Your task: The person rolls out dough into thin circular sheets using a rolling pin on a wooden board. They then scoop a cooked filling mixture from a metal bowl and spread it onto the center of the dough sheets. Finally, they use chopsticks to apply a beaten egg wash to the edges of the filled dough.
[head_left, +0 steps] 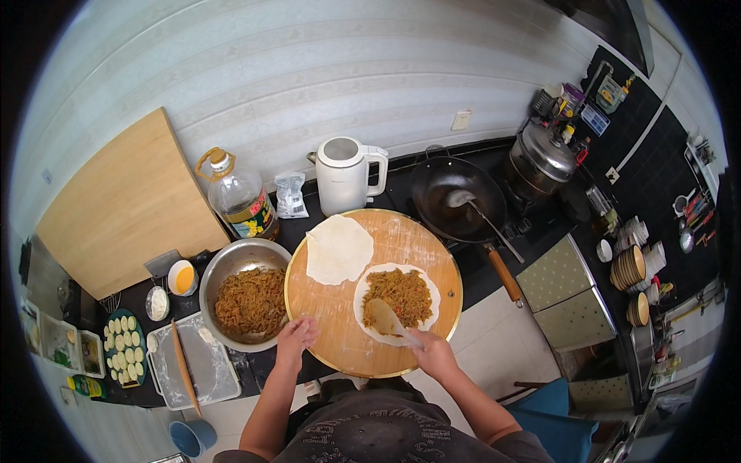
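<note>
My right hand [434, 354] grips the handle of a translucent, pale serving spoon [388, 319]. The spoon's bowl rests on brown shredded filling [409, 295] spread over a round dough wrapper [372, 330]. That wrapper lies on the right part of a round wooden board [332, 337]. A second, bare dough sheet [340, 249] lies toward the board's far left. At the board's near left edge my left hand [298, 336] is empty, its fingers extended, close to a steel bowl [209, 306]. More of the brown filling [251, 302] sits in the bowl.
Behind the board stand a white kettle [340, 179], an oil bottle [240, 197] and a white packet [290, 195]. A wok [461, 199] with a ladle sits on the right. To the left are a floured tray [216, 380], a rolling pin [184, 363] and a plate of dough pieces [112, 373].
</note>
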Demonstrator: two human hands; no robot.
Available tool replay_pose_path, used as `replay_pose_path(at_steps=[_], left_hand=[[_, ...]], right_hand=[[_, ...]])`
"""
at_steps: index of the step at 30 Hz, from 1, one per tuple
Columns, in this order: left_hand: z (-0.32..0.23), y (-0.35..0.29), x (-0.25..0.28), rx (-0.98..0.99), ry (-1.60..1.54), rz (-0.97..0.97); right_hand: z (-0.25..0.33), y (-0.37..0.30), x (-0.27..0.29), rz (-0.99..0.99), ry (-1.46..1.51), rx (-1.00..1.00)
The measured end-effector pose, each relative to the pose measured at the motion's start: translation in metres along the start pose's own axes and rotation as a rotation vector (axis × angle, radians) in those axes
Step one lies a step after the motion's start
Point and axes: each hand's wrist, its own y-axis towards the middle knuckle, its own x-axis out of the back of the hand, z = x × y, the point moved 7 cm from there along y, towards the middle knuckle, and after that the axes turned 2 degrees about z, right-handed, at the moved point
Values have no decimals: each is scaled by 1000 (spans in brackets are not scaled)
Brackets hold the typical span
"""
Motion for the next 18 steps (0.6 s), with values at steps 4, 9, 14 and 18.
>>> replay_pose_path(at_steps=[4,9,14,18], left_hand=[[4,-1,8,-16,4,15],[6,2,11,-20,-4,15],[7,5,9,-23,1,26],[8,6,8,-15,10,14]], right_hand=[[-8,-10,15,-13,55,-38],[-13,-14,25,-68,108,-90],[-20,-26,31,10,65,-124],[-31,-36,57,-69,69,-184]])
